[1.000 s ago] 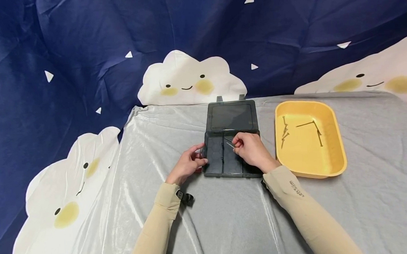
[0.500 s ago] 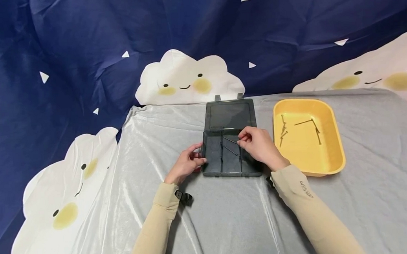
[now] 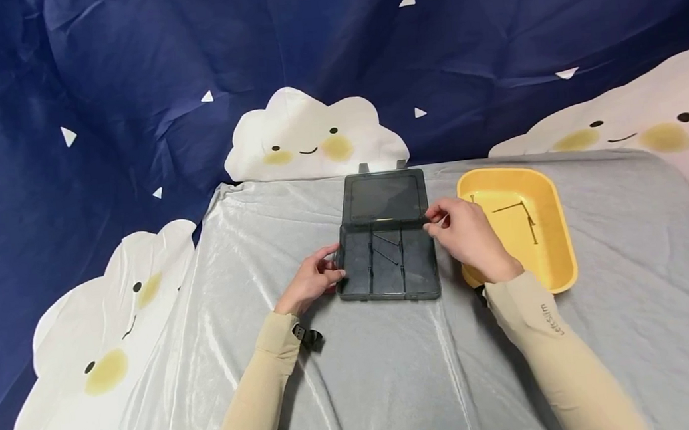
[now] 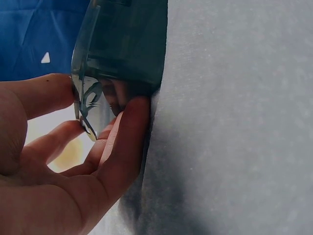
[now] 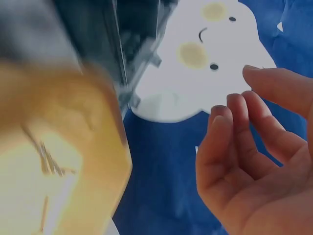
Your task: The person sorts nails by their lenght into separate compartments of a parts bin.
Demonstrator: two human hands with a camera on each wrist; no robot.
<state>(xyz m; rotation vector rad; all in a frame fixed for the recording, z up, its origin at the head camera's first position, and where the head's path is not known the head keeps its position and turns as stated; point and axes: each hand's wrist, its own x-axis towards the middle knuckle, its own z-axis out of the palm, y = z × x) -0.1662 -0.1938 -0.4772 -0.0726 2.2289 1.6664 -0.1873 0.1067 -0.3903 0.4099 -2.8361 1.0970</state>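
Observation:
A dark see-through plastic box (image 3: pixel 355 271) lies open, its lid (image 3: pixel 384 195) folded back away from the person. Dividers split it lengthwise, and two long screws (image 3: pixel 386 257) lie slanted in the middle compartment. At the box's left side, my left hand (image 3: pixel 310 280) holds the edge between thumb and fingers; the left wrist view shows the fingers against the box wall (image 4: pixel 127 44). My right hand (image 3: pixel 471 236) hovers between the box and the yellow tray, fingers loosely bent. Nothing is between those fingers (image 5: pixel 236 115) in the right wrist view.
The yellow tray (image 3: pixel 565 243) stands to the right of the box. Several long screws (image 3: pixel 534 232) lie in it, some behind my right hand. Grey cloth (image 3: pixel 385 372) covers the table, with a dark blue cloud-print curtain (image 3: pixel 465 47) behind.
My right hand let go of a screw in the box's middle compartment and moved right toward the yellow tray. My left hand stayed at the box's left edge.

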